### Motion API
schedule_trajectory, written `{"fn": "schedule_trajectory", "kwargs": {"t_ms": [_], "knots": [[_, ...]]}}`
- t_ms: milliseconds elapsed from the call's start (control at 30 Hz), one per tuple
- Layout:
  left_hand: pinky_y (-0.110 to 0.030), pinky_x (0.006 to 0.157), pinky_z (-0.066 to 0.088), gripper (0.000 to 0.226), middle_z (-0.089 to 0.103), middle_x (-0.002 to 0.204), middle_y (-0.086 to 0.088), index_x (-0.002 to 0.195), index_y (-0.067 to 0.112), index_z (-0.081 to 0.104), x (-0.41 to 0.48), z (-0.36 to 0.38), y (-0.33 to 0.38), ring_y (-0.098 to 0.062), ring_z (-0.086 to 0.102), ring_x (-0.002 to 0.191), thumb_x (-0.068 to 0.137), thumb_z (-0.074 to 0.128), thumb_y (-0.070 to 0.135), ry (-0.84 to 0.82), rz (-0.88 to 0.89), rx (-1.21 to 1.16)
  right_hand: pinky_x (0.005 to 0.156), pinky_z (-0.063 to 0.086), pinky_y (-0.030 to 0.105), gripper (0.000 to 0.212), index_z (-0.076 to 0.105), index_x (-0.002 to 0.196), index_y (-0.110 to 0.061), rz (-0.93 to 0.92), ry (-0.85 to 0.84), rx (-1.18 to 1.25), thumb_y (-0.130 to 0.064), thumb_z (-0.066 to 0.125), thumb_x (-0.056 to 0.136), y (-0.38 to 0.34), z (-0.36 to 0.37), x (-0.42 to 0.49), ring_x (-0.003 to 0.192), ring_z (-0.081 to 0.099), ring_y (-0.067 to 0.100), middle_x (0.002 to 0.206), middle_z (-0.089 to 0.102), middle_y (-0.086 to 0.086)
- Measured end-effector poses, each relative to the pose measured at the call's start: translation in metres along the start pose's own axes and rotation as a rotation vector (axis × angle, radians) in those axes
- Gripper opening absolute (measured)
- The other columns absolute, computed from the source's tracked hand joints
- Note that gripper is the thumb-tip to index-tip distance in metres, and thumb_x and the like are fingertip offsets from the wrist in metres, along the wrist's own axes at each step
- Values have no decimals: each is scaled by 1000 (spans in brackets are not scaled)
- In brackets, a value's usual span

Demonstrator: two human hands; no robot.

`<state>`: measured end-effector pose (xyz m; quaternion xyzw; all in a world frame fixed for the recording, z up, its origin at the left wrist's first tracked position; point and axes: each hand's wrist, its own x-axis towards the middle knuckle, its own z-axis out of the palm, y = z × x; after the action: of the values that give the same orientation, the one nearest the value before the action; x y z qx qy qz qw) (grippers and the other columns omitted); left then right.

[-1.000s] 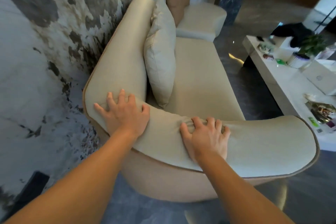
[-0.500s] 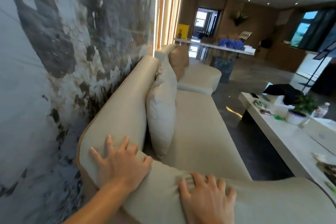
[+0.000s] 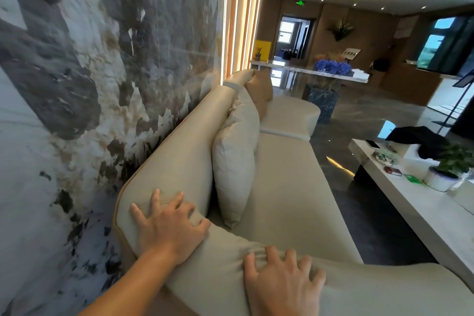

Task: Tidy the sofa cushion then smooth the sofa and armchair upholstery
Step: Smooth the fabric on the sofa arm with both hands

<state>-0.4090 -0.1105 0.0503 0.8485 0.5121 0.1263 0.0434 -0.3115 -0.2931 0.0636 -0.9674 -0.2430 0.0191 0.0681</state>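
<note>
Sofa: the beige sofa (image 3: 289,187) runs from 6 o'clock up toward 12 o'clock along the marbled wall (image 3: 77,84), with its curved armrest (image 3: 230,272) nearest the camera.
Left hand: the left hand (image 3: 168,226) lies palm down with fingers spread at the corner where armrest meets backrest, at about 7 o'clock; it grips nothing.
Right hand: the right hand (image 3: 282,282) rests flat at 6 o'clock on the armrest top, fingertips pushing a small ridge of fabric ahead of them, holding nothing.
Cushion: a pale cushion (image 3: 234,161) stands on edge against the backrest just beyond the left hand; a tan cushion (image 3: 260,90) sits farther off toward 12 o'clock.
Handling: the upholstery looks soft and slightly loose over firm padding, so it should bunch under pressure and flatten with open-palm strokes. The cushion looks light and squashy, best taken by its side seams or corners.
Surroundings: a white tabletop (image 3: 410,197) at 3 o'clock carries a potted plant (image 3: 446,169).
</note>
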Motion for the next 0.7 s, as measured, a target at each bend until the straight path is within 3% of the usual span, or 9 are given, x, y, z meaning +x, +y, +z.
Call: {"fn": "schedule_trajectory", "kwargs": {"t_ms": [367,567,700], "knots": [[-69,107,-1,62,36,150,23,120,46,56,69,7,-17,-26,8,146,73,24,70,12,9,-22,99,21,51,60,53,115,-44,40,-41,-25,-70,16,76,-55,10,45,123,38,24,128,53,-4],[-68,107,-2,59,38,150,21,121,44,58,78,9,-20,-26,10,145,76,25,64,36,2,-21,94,26,50,65,57,114,-36,-132,-94,51,-66,14,75,-58,12,65,119,46,24,126,58,-3],[-66,109,1,52,48,144,16,114,37,65,73,8,-21,-27,18,144,81,28,56,45,22,-60,91,27,48,67,59,113,-37,-144,-71,34,-66,12,76,-58,9,64,115,49,23,124,60,-3]]}}
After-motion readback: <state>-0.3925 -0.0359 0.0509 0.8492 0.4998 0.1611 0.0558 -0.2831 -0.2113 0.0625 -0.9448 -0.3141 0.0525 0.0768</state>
